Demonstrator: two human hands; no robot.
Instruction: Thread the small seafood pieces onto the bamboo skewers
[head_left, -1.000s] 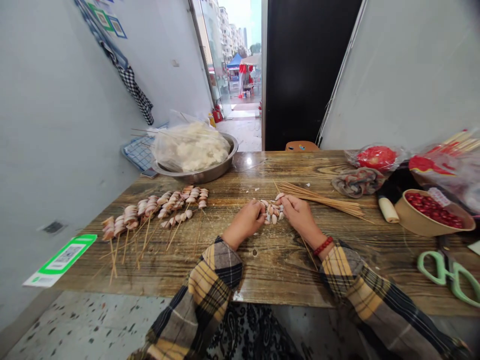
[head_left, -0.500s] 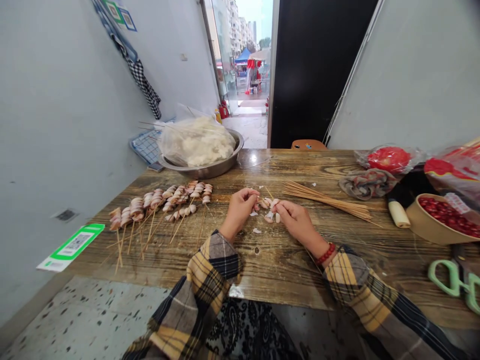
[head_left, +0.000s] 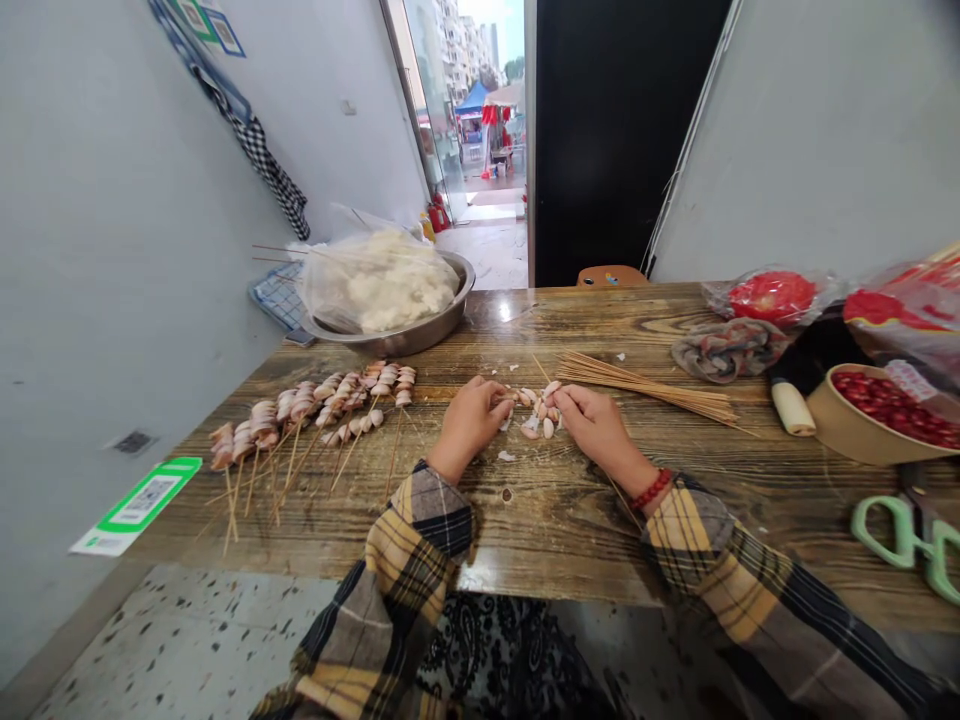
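Note:
A thin wooden skewer [head_left: 541,369] runs through my right hand [head_left: 602,432], its tip pointing up and away from me. My right thumb and finger are closed around it, with a garlic clove [head_left: 553,388] at their tips. Under and between the hands lies a small pile of garlic cloves [head_left: 530,431] with bits of white peel [head_left: 506,456]. My left hand [head_left: 472,425] is at the left edge of this pile, thumb and fingers drawn together; what they pinch is hidden. Several loaded garlic skewers [head_left: 264,424] lie in a row on the left of the table.
A bundle of bare skewers [head_left: 652,388] lies right of the pile. A metal basin [head_left: 420,338] holding a plastic bag stands at the back left. To the right are a crumpled cloth [head_left: 727,350], a bowl of red fruit [head_left: 847,435] and green-handled scissors [head_left: 885,530].
My left hand has come down onto the cloves' left edge. My right hand still grips the skewer and clove. The whole view has shifted slightly.

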